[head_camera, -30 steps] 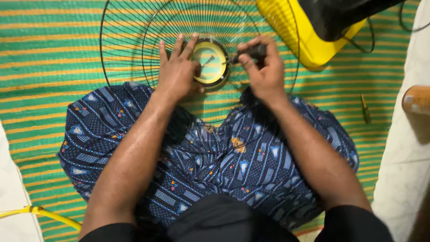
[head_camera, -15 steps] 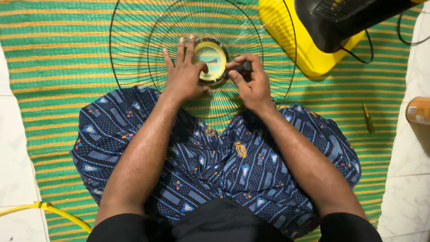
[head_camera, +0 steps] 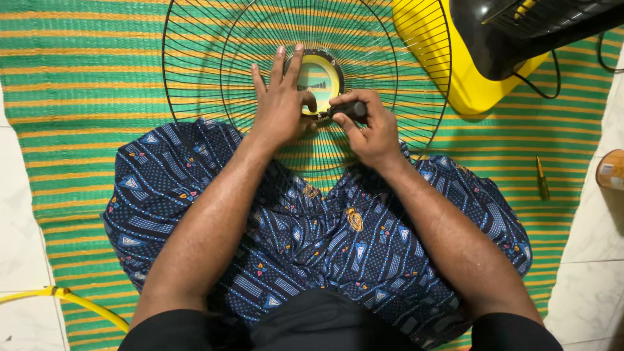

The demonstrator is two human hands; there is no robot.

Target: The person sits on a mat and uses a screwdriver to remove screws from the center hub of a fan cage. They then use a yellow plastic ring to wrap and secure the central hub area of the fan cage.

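A woven mat (head_camera: 78, 71) striped green and yellow covers the floor, its left and right edges giving way to pale, glossy floor tiles (head_camera: 19, 214); the open room lies mostly on the mat's left half. On it lies a round black wire fan guard (head_camera: 201, 71), thin concentric rings crossed by fine spokes, its near rim overlapping the lap, which is covered by a dark blue patterned cloth (head_camera: 312, 240). Just beyond the guard's right rim stands a smooth yellow plastic fan base (head_camera: 442, 58) with a black housing (head_camera: 520, 32) above it, partly out of view, and a black cord (head_camera: 572, 78) trailing right.

At the guard's hub sits a round badge (head_camera: 318, 75), yellow-green with a dark ring. The left hand (head_camera: 283, 107) rests on the hub with fingers spread flat, steadying it rather than gripping. The right hand (head_camera: 367, 127) is clenched around a short black tool handle (head_camera: 351, 110), its tip against the badge's lower edge.

A small green screwdriver (head_camera: 541, 179) lies on the mat near the right edge, a round brown object (head_camera: 611, 169) is on the tiles beside it, and a yellow hose (head_camera: 71, 299) curves at lower left.
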